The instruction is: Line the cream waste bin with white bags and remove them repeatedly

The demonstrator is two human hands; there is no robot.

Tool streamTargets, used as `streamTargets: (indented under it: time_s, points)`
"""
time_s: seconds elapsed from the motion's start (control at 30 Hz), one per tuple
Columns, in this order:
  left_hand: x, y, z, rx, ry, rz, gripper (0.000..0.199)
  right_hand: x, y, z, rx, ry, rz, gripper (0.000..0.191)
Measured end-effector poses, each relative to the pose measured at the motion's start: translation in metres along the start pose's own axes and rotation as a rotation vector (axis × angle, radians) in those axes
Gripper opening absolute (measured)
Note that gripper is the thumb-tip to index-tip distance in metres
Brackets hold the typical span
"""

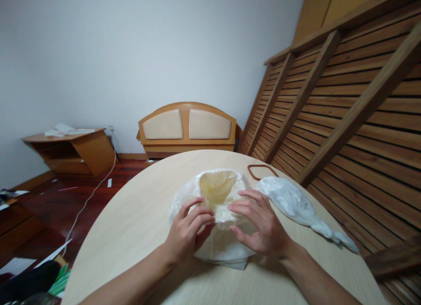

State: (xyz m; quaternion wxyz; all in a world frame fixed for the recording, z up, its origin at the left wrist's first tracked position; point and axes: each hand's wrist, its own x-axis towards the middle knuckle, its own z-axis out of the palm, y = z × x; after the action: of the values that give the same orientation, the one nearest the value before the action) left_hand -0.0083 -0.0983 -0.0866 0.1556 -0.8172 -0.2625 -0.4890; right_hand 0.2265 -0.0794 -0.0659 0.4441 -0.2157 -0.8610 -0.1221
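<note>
A white plastic bag [184, 199] stands on the round pale table, its gathered mouth facing up and showing a yellowish inside. At the near left of the rim, my left hand [190, 228] touches the plastic with its fingers bent and slightly apart. On the near right, my right hand [261, 226] rests its fingertips on the same rim, thumb apart from the fingers. The bag's lower part shows between and below the hands. What is inside the bag cannot be made out.
On the table [131, 235], a knotted whitish plastic bag [292, 200] lies right, beside a brown rounded frame [261, 166]. Beyond are a headboard [186, 121], a low cabinet [88, 154] with papers, and a leaning slatted wooden panel [329, 108]. A cable [88, 200] crosses the floor.
</note>
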Motion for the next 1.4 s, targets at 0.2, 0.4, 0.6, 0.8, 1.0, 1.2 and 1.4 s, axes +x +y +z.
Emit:
streamTargets:
  time_s: [0.2, 0.4, 0.6, 0.8, 1.0, 1.2, 1.4]
  points:
    - [-0.002, -0.002, 0.000, -0.003, -0.014, -0.009, 0.013, -0.001, 0.004, 0.001, 0.020, -0.007, 0.008, 0.009]
    - [-0.001, -0.003, -0.002, 0.011, -0.010, -0.014, 0.014, -0.002, 0.008, -0.004, 0.002, -0.006, -0.007, 0.029]
    - [-0.002, -0.004, -0.002, -0.001, -0.001, -0.018, 0.013, -0.004, 0.016, -0.006, -0.016, -0.011, -0.016, 0.016]
    - [-0.001, -0.004, -0.002, 0.005, -0.003, -0.020, 0.015, -0.001, 0.010, -0.005, -0.013, 0.007, -0.012, 0.019]
    - [-0.001, -0.002, 0.003, -0.004, -0.028, 0.003, 0.013, 0.003, -0.013, 0.005, -0.028, 0.014, 0.034, 0.022]
    - [0.003, 0.000, 0.001, 0.011, -0.020, 0.022, 0.012, 0.002, -0.018, 0.013, 0.000, -0.018, 0.043, 0.017]
    - [0.005, -0.010, -0.008, 0.052, 0.012, 0.023, 0.016, 0.001, -0.011, 0.010, -0.001, 0.003, 0.063, 0.015]
